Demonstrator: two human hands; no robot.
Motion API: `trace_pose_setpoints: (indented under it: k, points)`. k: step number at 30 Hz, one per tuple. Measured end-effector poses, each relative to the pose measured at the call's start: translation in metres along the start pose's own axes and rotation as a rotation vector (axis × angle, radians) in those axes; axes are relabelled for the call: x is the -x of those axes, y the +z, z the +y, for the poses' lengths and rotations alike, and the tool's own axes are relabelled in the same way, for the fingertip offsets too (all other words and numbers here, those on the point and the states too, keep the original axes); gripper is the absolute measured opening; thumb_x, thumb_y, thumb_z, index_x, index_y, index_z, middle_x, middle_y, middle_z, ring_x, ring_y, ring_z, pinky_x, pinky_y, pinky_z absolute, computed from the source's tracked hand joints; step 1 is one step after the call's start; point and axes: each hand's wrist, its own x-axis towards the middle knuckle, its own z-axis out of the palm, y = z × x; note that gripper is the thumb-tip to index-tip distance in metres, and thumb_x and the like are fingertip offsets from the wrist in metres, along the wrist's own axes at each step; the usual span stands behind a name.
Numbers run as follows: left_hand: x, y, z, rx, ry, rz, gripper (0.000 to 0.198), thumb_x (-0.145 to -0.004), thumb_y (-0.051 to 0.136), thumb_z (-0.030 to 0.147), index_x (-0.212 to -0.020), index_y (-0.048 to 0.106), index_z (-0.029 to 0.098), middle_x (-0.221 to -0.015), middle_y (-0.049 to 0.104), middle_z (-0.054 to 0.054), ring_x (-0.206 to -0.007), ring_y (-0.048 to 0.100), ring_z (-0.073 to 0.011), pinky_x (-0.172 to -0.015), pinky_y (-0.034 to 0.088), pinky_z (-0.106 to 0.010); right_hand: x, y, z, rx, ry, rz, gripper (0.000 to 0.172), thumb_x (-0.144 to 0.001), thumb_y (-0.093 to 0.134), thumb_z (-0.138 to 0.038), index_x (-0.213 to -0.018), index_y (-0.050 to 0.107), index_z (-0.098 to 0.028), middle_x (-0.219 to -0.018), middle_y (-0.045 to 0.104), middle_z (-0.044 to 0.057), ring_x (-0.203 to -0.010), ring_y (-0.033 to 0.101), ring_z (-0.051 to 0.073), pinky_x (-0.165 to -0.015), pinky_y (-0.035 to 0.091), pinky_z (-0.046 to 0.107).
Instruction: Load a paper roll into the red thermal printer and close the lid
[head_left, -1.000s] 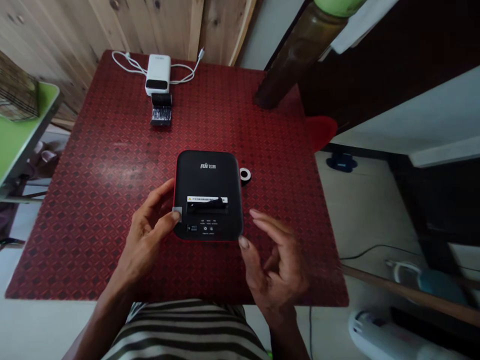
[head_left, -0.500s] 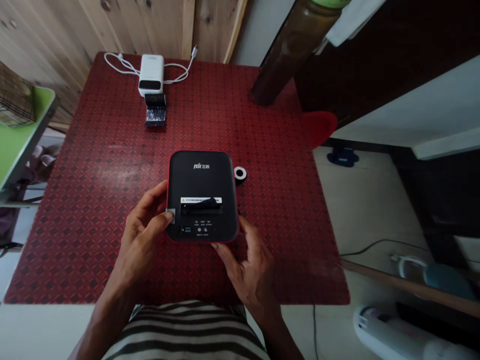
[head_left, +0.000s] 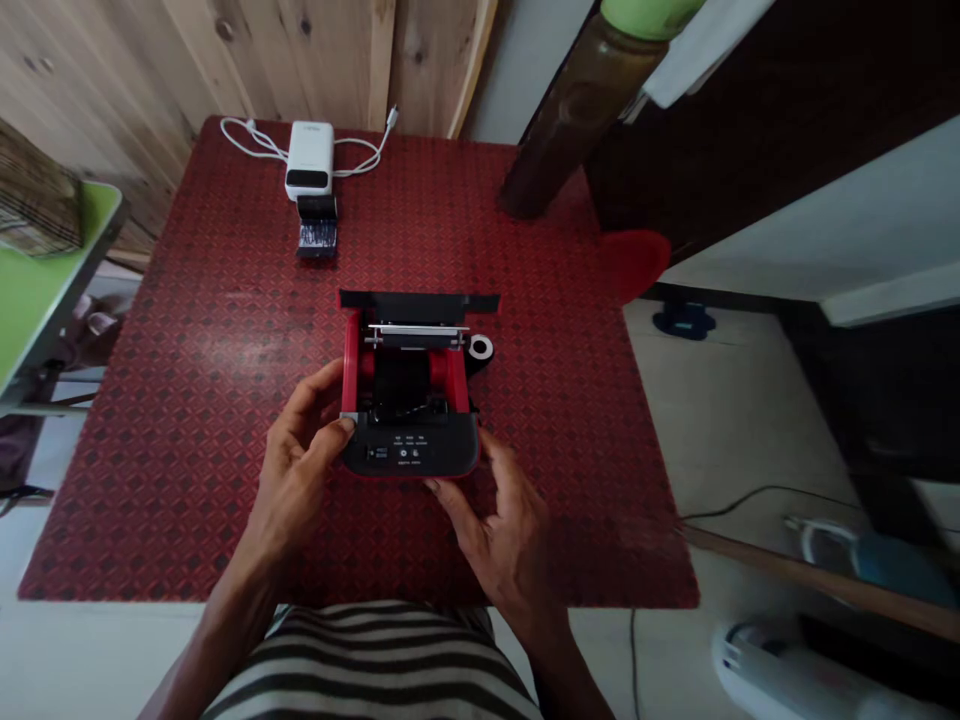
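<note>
A black and red label printer point(head_left: 411, 455) sits in front of me with its lid point(head_left: 412, 304) raised at the far side. Inside the red-walled bay, a black roll point(head_left: 401, 385) and a pale bar point(head_left: 416, 330) show. My left hand point(head_left: 296, 465) is closed on the printer's left side, its thumb pressed on the front left corner by the lid seam. Around the front right corner curl the fingers of my right hand point(head_left: 506, 530), the thumb lying along the front edge. Some fingertips of both hands are hidden behind the casing.
On the red patterned table point(head_left: 225, 400) lie a white power bank point(head_left: 310, 155) with a white cable point(head_left: 367, 160), a dark printed label strip point(head_left: 317, 236), and a small white-ringed roll point(head_left: 490, 350) beside the printer. A tall brown bottle point(head_left: 577, 110) with a green lid stands at the far right.
The printer's lid has sprung from closed to upright, baring the red interior. Both hands keep their hold, the left thumb still at the front left corner.
</note>
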Motion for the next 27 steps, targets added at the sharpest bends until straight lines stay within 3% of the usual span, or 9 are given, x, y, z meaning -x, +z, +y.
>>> trace_pose_setpoints:
  k: [4,7,10,12,16,18,23,27]
  points:
    - [0.0,-0.005,-0.007,0.012,0.039,-0.043,0.056,-0.099,0.083,0.042,-0.154,0.075,0.032,-0.155,0.078,-0.006,-0.141,0.075,-0.0332,-0.115,0.063,-0.045,-0.015,-0.028,-0.004,0.031,-0.103,-0.047,0.042,-0.116,0.065,-0.053,-0.144,0.068,-0.022,-0.123,0.088,0.011,-0.109,0.087,0.028,-0.093,0.074,0.042]
    - [-0.002,-0.009,-0.013,0.003,0.083,-0.06,0.06,-0.098,0.084,0.048,-0.155,0.074,0.031,-0.157,0.076,-0.007,-0.142,0.074,-0.035,-0.113,0.064,-0.046,-0.043,-0.044,-0.01,0.09,-0.221,-0.003,0.021,-0.117,0.066,-0.029,-0.135,0.073,-0.023,-0.121,0.088,0.009,-0.111,0.086,0.024,-0.101,0.071,0.04]
    - [-0.003,-0.012,-0.018,-0.016,0.119,-0.083,0.062,-0.1,0.083,0.051,-0.157,0.071,0.03,-0.157,0.076,-0.009,-0.143,0.073,-0.0368,-0.106,0.067,-0.047,-0.083,-0.038,-0.019,0.117,-0.386,-0.049,0.024,-0.113,0.066,-0.011,-0.129,0.077,-0.024,-0.121,0.089,0.007,-0.112,0.084,0.022,-0.106,0.068,0.042]
    - [-0.004,-0.013,-0.021,-0.027,0.154,-0.094,0.063,-0.101,0.082,0.052,-0.158,0.07,0.03,-0.158,0.075,-0.01,-0.146,0.071,-0.0375,-0.107,0.067,-0.048,-0.11,-0.024,-0.028,0.162,-0.444,-0.22,0.024,-0.112,0.065,-0.007,-0.124,0.08,-0.023,-0.126,0.089,0.008,-0.117,0.083,0.025,-0.108,0.067,0.045]
    - [-0.005,-0.014,-0.024,-0.029,0.207,-0.104,0.061,-0.103,0.081,0.053,-0.158,0.07,0.029,-0.161,0.073,-0.01,-0.151,0.067,-0.0363,-0.114,0.064,-0.049,-0.148,0.005,-0.05,0.427,-0.349,-0.701,0.02,-0.111,0.064,-0.007,-0.114,0.082,-0.016,-0.122,0.087,0.013,-0.12,0.081,0.03,-0.107,0.063,0.043]
    - [-0.005,-0.014,-0.023,-0.022,0.201,-0.121,0.06,-0.105,0.08,0.053,-0.158,0.068,0.029,-0.159,0.074,-0.009,-0.146,0.071,-0.0342,-0.116,0.062,-0.05,-0.157,0.013,-0.058,0.523,-0.312,-0.809,0.026,-0.111,0.058,-0.003,-0.12,0.08,-0.014,-0.122,0.087,0.014,-0.118,0.082,0.029,-0.101,0.062,0.04]
    - [-0.005,-0.014,-0.022,-0.024,0.189,-0.13,0.058,-0.105,0.079,0.054,-0.158,0.068,0.031,-0.155,0.075,-0.009,-0.132,0.077,-0.0311,-0.114,0.061,-0.05,-0.165,0.017,-0.064,0.576,-0.317,-0.84,0.032,-0.11,0.055,-0.002,-0.129,0.077,-0.015,-0.126,0.085,0.015,-0.113,0.082,0.028,-0.091,0.06,0.037]
    - [-0.005,-0.014,-0.022,-0.03,0.188,-0.126,0.057,-0.105,0.079,0.054,-0.156,0.068,0.031,-0.155,0.075,-0.008,-0.135,0.075,-0.031,-0.115,0.061,-0.05,-0.155,0.01,-0.066,0.6,-0.382,-0.689,0.021,-0.108,0.063,-0.007,-0.122,0.077,-0.014,-0.117,0.085,0.015,-0.111,0.081,0.031,-0.092,0.06,0.039]
